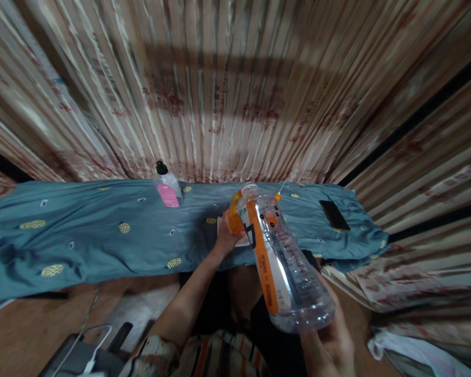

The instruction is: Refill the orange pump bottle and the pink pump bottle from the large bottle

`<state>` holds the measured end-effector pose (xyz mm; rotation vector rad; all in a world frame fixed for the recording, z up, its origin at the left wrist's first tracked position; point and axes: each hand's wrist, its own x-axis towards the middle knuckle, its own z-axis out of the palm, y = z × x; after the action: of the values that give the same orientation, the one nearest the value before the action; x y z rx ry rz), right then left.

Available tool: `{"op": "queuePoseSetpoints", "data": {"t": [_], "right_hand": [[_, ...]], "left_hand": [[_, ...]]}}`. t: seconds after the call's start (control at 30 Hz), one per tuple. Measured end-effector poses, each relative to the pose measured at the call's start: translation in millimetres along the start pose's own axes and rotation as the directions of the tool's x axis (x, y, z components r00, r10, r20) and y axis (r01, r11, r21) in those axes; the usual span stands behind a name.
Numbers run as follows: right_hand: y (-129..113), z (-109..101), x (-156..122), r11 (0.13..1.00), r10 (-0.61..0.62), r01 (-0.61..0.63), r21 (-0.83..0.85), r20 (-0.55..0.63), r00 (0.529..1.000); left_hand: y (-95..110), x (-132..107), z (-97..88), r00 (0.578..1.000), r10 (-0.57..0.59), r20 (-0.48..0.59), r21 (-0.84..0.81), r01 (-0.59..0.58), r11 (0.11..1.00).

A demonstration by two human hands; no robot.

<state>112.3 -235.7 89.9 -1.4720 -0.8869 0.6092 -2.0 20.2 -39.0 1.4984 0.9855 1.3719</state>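
right hand [332, 345]: curling closed around the base of a clear plastic bottle [286, 272], holding it up near the body on the right, with the neck tilting away toward the far side.
left hand [226, 240]: closing its fingers on an orange cap [234, 219] right beside the bottle's neck, over the near edge of the surface [82, 246].
bottle position: hanging in the air between the person and the surface, not resting on anything.
handling: looking empty or nearly so, so probably light; the thin walls are likely denting under a hard squeeze, and the smooth plastic may be slipping in the palm.
where to hold: the ribbed lower body and the base are giving the firmest grip; the neck is stiffer, suiting a second hand.
cap: small and rigid, and easily dropped.
edges: the blue cloth is draping over the near edge of the surface, hiding exactly where it ends.
things nearby: a small pink-labelled bottle [168, 188] is standing far left of centre, a dark phone [335, 214] is lying at the right, and both are well apart from the hands.
open room: wide bare cloth is lying to the left; a curtain [235, 94] is closing off the far side.
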Motion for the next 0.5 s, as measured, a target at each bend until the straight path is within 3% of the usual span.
{"op": "queuePoseSetpoints", "data": {"t": [0.23, 0.5], "right_hand": [[0.7, -0.2, -0.6, 1.000, -0.001, 0.001, 0.011, 0.001, 1.000], [-0.8, 0.7, -1.0, 1.000, 0.006, -0.007, -0.018, -0.023, 1.000]], "left_hand": [[2.5, -2.2, -1.2, 0.999, -0.032, 0.013, 0.008, 0.032, 0.999], [-4.8, -1.3, -0.5, 1.000, 0.024, 0.003, 0.015, -0.024, 1.000]]}}
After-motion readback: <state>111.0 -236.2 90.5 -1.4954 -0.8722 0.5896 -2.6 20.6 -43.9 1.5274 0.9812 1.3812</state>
